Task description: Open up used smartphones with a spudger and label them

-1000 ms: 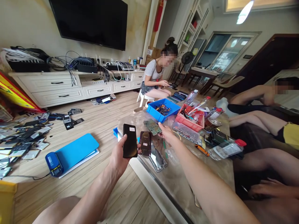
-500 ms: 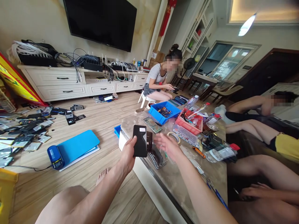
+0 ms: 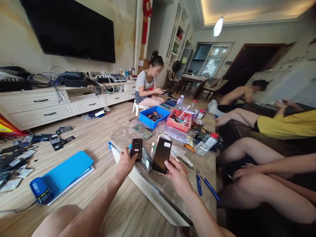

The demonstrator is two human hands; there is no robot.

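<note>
Between the thumb and fingers of my right hand is a black phone with a small white label near its top, held tilted above the table. My left hand grips the lower end of a dark brown phone at the table's edge; whether that phone is lifted off the surface I cannot tell. Between the two lies an opened phone frame with a shiny inside. Farther back on the table is a bare phone housing with greenish parts.
A blue bin of small parts and a red basket of tools stand behind. Blue-handled pliers, an orange cutter and a water bottle lie at right. People sit around; a blue folder is on the floor.
The labelled black phone has passed from my left hand to my right. My left hand has taken hold of the dark brown phone. The view has swung to the right.
</note>
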